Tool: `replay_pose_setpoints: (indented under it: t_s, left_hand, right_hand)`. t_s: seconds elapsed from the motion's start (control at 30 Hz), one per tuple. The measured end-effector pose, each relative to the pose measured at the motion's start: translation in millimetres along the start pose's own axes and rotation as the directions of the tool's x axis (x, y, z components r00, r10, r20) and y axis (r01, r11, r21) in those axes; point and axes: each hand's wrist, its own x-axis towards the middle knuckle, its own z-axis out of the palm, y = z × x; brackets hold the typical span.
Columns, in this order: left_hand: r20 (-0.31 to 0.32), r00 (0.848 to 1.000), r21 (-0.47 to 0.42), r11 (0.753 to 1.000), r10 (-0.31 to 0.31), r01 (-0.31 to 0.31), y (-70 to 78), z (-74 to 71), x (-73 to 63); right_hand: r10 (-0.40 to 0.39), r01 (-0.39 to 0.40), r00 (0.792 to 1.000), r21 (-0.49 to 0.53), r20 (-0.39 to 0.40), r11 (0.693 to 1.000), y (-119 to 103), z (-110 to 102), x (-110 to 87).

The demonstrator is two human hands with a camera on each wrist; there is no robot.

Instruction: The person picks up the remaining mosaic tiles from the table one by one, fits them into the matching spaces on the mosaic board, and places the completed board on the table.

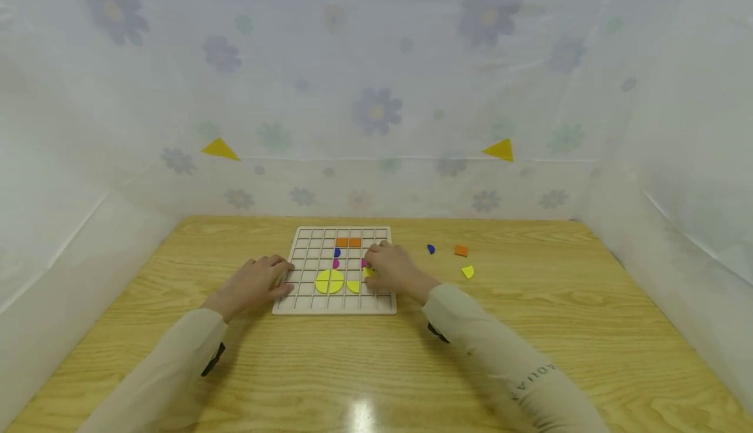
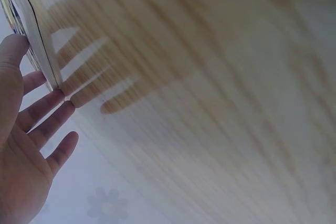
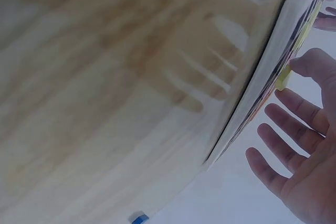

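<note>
Right grip (image 1: 393, 268) | yellow piece (image 3: 283, 78) between fingertips (image 3: 292, 100) | over gridded board (image 1: 312, 242)

soft diffuse light, white glare low on the table (image 1: 353, 361), faint shadows, hazy wrist views

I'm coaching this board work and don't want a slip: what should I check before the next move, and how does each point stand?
1. Left hand touching the grid board's left edge: ok.
2. Right hand pinching a yellow piece between thumb and forefinger: ok.
3. Every piece on the board: not ok; a blue piece, an orange piece and another yellow piece lie on the table to its right.
4. Cells under the right hand free: cannot tell; the hand covers them in the head view.
</note>
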Motion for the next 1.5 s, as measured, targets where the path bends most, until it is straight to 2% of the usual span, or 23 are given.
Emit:
replay_pose_setpoints:
  t_s: [0.27, 0.53, 0.63, 0.87, 1.13, 1.5]
  left_hand:
    - [0.001, 1.0, -0.008, 1.0, -0.007, 0.007, 0.5, -0.4, -1.2]
    - [0.003, 1.0, -0.004, 1.0, -0.012, 0.012, -0.4, 0.8, -0.6]
    - [0.002, 1.0, -0.001, 1.0, -0.01, 0.01, -0.2, 0.9, -0.5]
    - [-0.01, 1.0, 0.0, 1.0, 0.001, -0.001, -0.6, 1.2, -0.3]
    - [-0.009, 1.0, -0.009, 1.0, -0.015, 0.015, -0.7, 3.6, 1.4]
    - [-0.009, 1.0, 0.011, 1.0, 0.002, -0.002, -2.8, 4.2, 2.2]
  right_hand:
    - [0.054, -0.054, 0.998, 0.003, 0.036, 0.999, -8.7, -0.9, 1.6]
    - [0.033, -0.033, 0.999, 0.032, -0.001, 0.999, -9.0, -0.8, -0.1]
    - [0.034, -0.033, 0.999, 0.014, -0.004, 0.999, -8.6, 0.8, -0.4]
    - [0.054, -0.054, 0.998, -0.022, 0.013, 0.998, -7.3, 3.6, 1.5]
    - [0.053, -0.053, 0.999, -0.001, 0.008, 0.999, -6.8, 2.8, -0.1]
    - [0.053, -0.052, 0.998, -0.009, 0.023, 0.999, -5.5, 3.3, 0.3]
